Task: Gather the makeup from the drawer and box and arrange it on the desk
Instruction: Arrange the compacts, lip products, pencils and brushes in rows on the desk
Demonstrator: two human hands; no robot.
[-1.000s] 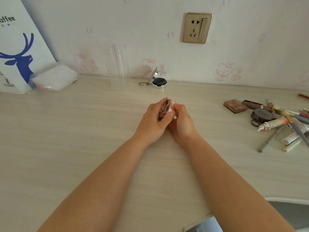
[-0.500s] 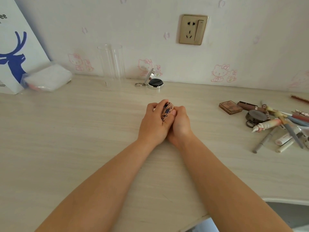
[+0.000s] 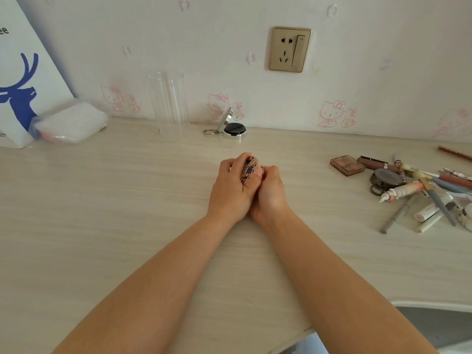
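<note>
In the middle of the pale wooden desk (image 3: 102,226) both my hands hold one small round pink compact (image 3: 249,171) with a dark blue and brown pattern. My left hand (image 3: 231,190) wraps its fingers and thumb round the compact's left side. My right hand (image 3: 270,191) presses against its right side with curled fingers; most of the compact is hidden between them. A pile of makeup (image 3: 421,192) lies at the right: a brown eyeshadow palette (image 3: 347,164), a brown lipstick tube (image 3: 375,163), a dark round compact (image 3: 387,178), and several pens and tubes.
Against the wall stand a clear plastic cylinder (image 3: 169,103), an open round silver case with a key ring (image 3: 231,127), a clear pouch of white pads (image 3: 70,122) and a white bag with a blue deer (image 3: 23,80). The desk's front edge curves in at the lower right.
My hands have closed tighter round the compact, which has turned slightly between them. They stay at the same spot on the desk.
</note>
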